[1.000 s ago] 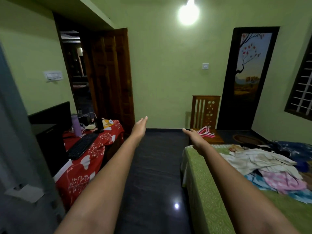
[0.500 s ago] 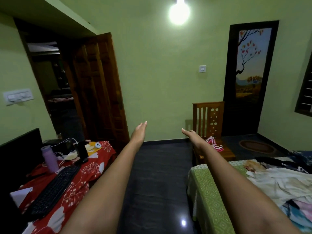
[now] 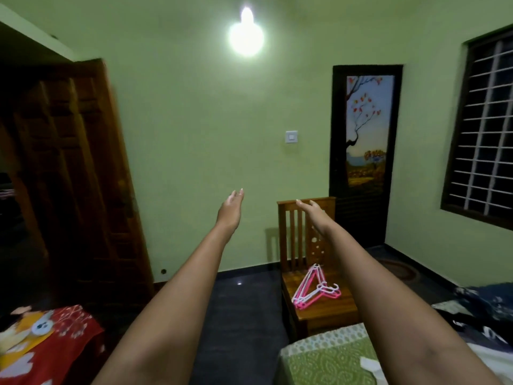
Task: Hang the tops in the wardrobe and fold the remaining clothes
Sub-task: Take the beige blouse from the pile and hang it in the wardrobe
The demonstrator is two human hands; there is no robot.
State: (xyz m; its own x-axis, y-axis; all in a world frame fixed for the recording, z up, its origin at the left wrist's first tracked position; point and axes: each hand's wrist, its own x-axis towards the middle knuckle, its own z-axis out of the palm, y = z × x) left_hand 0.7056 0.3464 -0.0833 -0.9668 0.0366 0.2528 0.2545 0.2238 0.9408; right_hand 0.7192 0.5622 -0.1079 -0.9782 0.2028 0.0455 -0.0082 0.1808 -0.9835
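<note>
A green wall (image 3: pixel 200 134) fills the far side, with a lit bulb (image 3: pixel 246 37) high on it and a small switch (image 3: pixel 291 137) lower down. A wooden door (image 3: pixel 69 173) stands open at the left; a dark door (image 3: pixel 366 151) with a painted tree is at the far right, and a barred window (image 3: pixel 485 140) at the right edge. The bed (image 3: pixel 327 359) with its green cover lies near right, clothes (image 3: pixel 483 315) heaped on its right side. A red-clothed table (image 3: pixel 55 337) sits near left. A chair (image 3: pixel 313 273) stands against the wall just beyond the bed, with pink and white hangers (image 3: pixel 315 287) on its seat. Both arms reach forward. The left hand (image 3: pixel 231 205) and right hand (image 3: pixel 312 211) are empty, fingers straight and together, apart from each other.
</note>
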